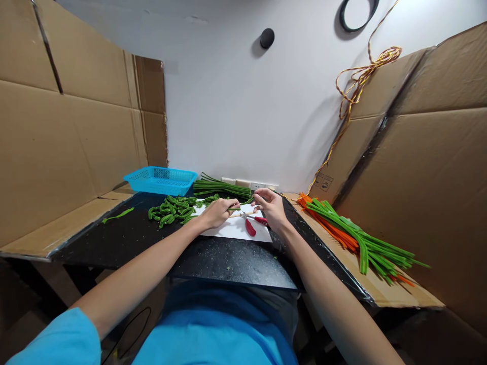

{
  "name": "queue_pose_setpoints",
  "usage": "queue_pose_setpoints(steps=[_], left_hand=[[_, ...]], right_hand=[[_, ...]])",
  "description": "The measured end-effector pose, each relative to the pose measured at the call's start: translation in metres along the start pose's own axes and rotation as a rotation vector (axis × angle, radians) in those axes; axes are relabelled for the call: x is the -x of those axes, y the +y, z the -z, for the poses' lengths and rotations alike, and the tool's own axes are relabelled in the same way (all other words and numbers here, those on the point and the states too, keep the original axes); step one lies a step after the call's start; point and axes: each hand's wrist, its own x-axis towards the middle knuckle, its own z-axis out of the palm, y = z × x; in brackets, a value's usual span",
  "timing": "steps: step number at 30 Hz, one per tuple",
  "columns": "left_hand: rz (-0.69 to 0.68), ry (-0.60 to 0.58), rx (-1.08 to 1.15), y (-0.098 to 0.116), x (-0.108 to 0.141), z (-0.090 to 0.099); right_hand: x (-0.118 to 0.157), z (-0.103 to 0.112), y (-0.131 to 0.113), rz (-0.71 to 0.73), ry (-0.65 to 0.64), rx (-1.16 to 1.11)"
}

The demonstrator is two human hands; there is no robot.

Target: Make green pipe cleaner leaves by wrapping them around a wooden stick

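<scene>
My left hand (pixel 217 213) is closed on one end of a dark green fuzzy stem (pixel 246 202) above a white sheet (pixel 228 230). At the stem's other end, my right hand (pixel 269 204) pinches it with thumb and finger. Beneath and between the hands lie red-handled pliers (pixel 250 227) and a thin light stick (pixel 236 215). A pile of curled dark green pieces (pixel 171 209) lies left of my left hand. Behind the hands rests a bundle of straight dark green stems (pixel 220 187).
A blue basket (pixel 162 181) stands at the back left of the black table (pixel 236 261). Bright green stems (pixel 365 241) and orange stems (pixel 335 230) lie on cardboard at the right. Cardboard walls flank both sides. A flat green strip (pixel 118 215) lies at the left.
</scene>
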Motion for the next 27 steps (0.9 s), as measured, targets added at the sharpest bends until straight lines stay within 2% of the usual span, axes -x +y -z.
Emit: queue_pose_setpoints(steps=[5,11,21,27], left_hand=[[0.003,-0.023,-0.009,0.003,0.001,0.001],[0.015,-0.069,-0.014,0.008,0.001,0.001],[-0.013,-0.136,0.050,0.021,0.004,0.003],[-0.018,-0.150,0.098,0.018,0.003,0.000]], right_hand=[[0.000,0.000,-0.005,-0.066,0.041,-0.090],[0.004,-0.002,-0.015,-0.179,0.000,-0.130],[0.007,-0.006,-0.019,-0.189,-0.025,-0.169],[0.007,-0.007,-0.018,-0.161,-0.038,-0.092]])
